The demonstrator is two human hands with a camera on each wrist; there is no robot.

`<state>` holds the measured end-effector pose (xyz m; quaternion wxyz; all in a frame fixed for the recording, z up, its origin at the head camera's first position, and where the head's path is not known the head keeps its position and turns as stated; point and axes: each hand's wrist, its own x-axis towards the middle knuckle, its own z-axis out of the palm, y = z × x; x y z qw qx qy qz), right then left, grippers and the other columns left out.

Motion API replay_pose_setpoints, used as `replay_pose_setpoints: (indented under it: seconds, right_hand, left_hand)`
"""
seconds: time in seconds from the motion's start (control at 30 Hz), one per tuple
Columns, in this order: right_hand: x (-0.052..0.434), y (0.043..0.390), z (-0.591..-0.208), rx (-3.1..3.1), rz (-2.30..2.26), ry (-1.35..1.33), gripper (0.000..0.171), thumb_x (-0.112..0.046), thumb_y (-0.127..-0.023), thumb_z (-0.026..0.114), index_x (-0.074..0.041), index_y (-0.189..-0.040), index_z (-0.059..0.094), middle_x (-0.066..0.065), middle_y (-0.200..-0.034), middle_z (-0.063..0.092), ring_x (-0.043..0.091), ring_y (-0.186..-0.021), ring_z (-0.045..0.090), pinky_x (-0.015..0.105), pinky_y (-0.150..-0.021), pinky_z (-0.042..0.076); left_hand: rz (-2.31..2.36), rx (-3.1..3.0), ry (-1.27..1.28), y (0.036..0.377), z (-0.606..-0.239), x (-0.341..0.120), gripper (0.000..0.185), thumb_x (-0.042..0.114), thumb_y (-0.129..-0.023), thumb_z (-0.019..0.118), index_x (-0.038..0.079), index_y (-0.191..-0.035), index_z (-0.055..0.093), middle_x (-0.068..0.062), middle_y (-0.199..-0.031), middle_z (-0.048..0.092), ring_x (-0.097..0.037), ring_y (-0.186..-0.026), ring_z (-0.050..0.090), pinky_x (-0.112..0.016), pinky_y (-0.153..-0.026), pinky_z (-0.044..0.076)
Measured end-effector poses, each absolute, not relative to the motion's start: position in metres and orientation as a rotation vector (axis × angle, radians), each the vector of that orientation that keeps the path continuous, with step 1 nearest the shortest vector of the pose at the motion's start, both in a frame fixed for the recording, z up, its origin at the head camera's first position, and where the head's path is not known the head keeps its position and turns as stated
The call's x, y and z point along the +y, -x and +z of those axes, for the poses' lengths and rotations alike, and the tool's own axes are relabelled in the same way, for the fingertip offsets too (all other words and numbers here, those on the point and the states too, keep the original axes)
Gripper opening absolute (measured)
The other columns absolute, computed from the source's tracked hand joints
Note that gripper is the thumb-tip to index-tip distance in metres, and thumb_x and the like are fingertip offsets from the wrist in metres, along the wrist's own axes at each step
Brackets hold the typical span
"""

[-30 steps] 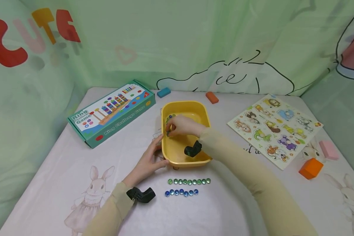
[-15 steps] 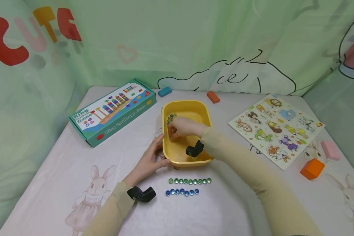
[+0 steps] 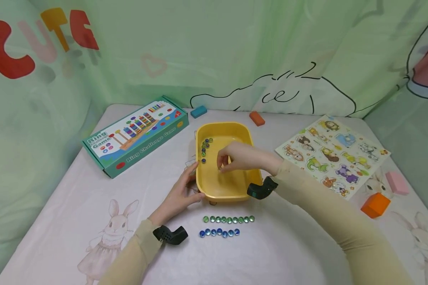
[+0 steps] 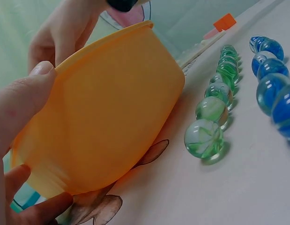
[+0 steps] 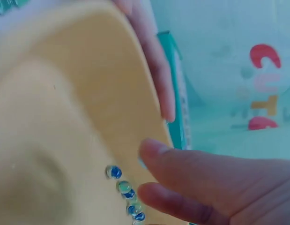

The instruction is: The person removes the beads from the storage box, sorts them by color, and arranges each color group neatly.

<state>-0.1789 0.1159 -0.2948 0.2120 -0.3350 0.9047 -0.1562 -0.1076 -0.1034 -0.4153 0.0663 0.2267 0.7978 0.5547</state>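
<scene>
Marbles lie in two rows near the table's front edge: blue marbles (image 3: 219,232) nearest, green marbles (image 3: 229,219) just behind. Judging by this, sorting is well along, with a small cluster of mixed marbles (image 3: 205,147) left against the yellow tub (image 3: 199,178)'s left wall. Left hand (image 3: 180,194) grips its front-left corner. Right hand (image 3: 240,157) hovers inside, fingers curled; whether they pinch a marble I cannot tell.
</scene>
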Motion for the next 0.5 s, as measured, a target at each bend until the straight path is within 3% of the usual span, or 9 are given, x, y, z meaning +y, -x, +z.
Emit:
replay_pose_setpoints:
  seconds: [0.3,0.5]
  right_hand:
    - [0.144,0.132,-0.294,2.593,-0.622,0.927,0.010,-0.022,-0.081,0.071,-0.019,-0.089,0.066,-0.009,-0.072,0.055,0.009,-0.066,0.048,0.022,-0.059,0.043]
    - [0.159,0.100,-0.303,2.620,-0.764,1.068,0.013,-0.023,-0.080,0.072,-0.018,-0.088,0.065,-0.012,-0.071,0.053,0.003,-0.062,0.045,0.018,-0.055,0.041]
  left_hand:
    - [1.662,2.420,-0.672,0.106,-0.415,-0.103,0.087,0.028,-0.083,0.070,0.025,-0.149,0.014,-0.004,-0.147,0.032,-0.023,-0.126,0.043,-0.051,-0.110,0.023]
    - [1.666,2.398,-0.674,0.106,-0.413,-0.103,0.087,0.018,-0.083,0.069,0.024,-0.149,0.012,-0.007,-0.149,0.030,-0.026,-0.127,0.042,-0.052,-0.110,0.021]
